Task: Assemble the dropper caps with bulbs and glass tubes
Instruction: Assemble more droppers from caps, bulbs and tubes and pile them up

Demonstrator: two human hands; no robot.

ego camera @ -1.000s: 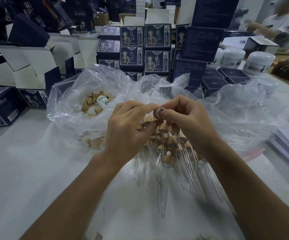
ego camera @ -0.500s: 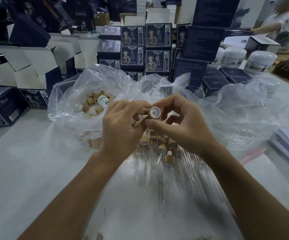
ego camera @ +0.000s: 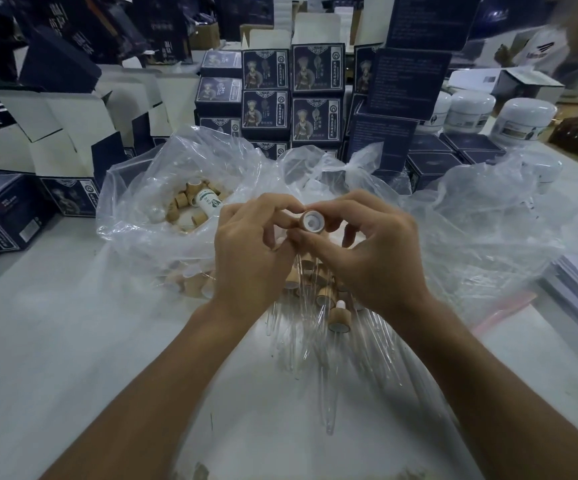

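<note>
Since half a second ago the cap [ego camera: 311, 221] has been lifted a bit higher and tipped so its open white-lined mouth now faces pretty much straight up at the camera; before, it sat lower and more angled between the fingers. So its short axis now points toward the viewer, away from the table [ego camera: 55, 341].

Right hand [ego camera: 377, 258] pinches the cap between thumb and forefinger, curled around its wooden-looking wall. Left hand [ego camera: 249, 258] is right against it on the other side, fingertips curled and touching the cap's edge. Can't tell if it's also holding a bulb or tube, too hidden.

Directly below both hands lies a pile of glass tubes [ego camera: 329, 375], long axes running mostly toward the person, tips pointing near. One finished dropper [ego camera: 339, 318] sits just under the right wrist. Beyond the left hand, a clear plastic bag [ego camera: 149, 209] holds loose caps [ego camera: 182, 202].
</note>
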